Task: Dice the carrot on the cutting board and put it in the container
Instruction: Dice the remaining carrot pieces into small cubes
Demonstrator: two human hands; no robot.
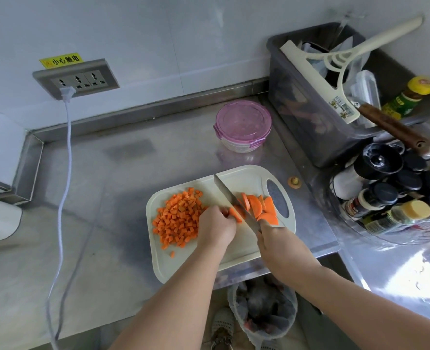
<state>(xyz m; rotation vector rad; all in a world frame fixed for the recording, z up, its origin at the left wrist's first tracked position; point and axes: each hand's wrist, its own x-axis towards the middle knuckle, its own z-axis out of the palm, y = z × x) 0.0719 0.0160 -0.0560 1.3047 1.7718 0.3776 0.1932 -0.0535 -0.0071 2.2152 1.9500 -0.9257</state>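
A pale cutting board [249, 180] lies on the steel counter. A heap of diced carrot [178, 218] covers its left part. Several carrot slices [261, 207] lie at its right, near the handle hole. My left hand [216, 227] holds down carrot pieces [235, 213] in the middle of the board, fingers curled over them. My right hand [275, 239] grips the handle of a knife [230, 198], whose blade slants across the board between the held pieces and the slices. A round glass container with a pink lid [243, 125] stands shut behind the board.
A grey bin [307, 114] with utensils stands at the back right, and a rack of spice jars [390, 188] at the right. A white cord [66, 173] runs from the wall socket down the counter's left. A lined waste bin [263, 309] sits below the counter edge.
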